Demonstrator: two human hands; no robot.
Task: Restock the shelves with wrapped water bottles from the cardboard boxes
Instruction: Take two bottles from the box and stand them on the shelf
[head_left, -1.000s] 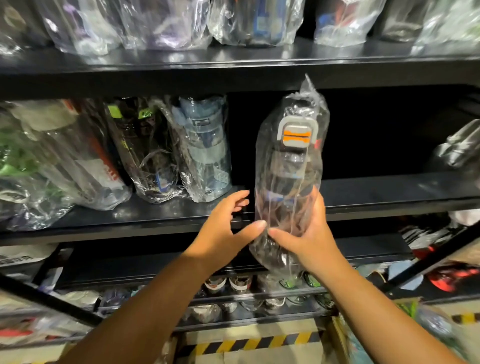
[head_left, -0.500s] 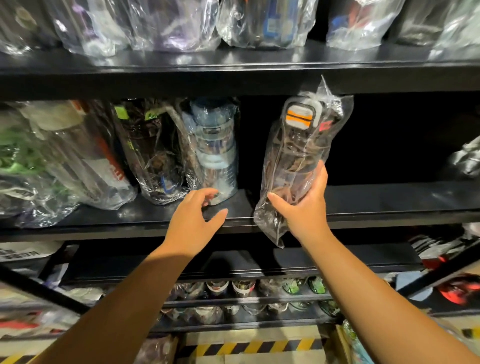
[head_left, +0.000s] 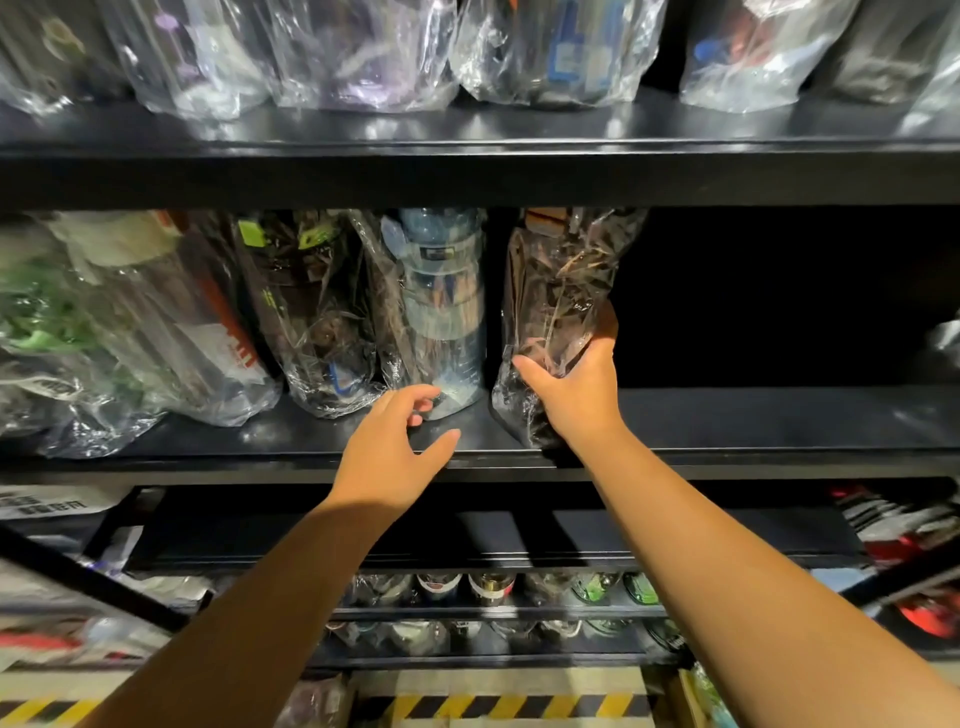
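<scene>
One wrapped water bottle (head_left: 563, 291) stands upright on the middle shelf (head_left: 753, 426). Its base is near the front edge, and it sits just right of a blue wrapped bottle (head_left: 441, 312) with a narrow gap between them. The clear plastic wrap is loose and heavily crinkled, and the body inside reads dark and see-through. The top of the bottle is partly hidden behind the upper shelf (head_left: 467, 171). The right hand (head_left: 576, 389) grips its lower part, thumb across the left face and fingers round the right side. The left hand (head_left: 395, 452) holds nothing, fingers spread and loosely curved, fingertips at the blue bottle's base; contact cannot be confirmed. The middle shelf is black and glossy, and its rear is in deep shadow. Other wrapped bottles (head_left: 130, 322) crowd its left end, and a further row (head_left: 363, 52) lines the upper shelf. Lower racks (head_left: 493, 587) carry more bottles. Yellow-and-black hazard tape (head_left: 498, 706) marks the floor.
</scene>
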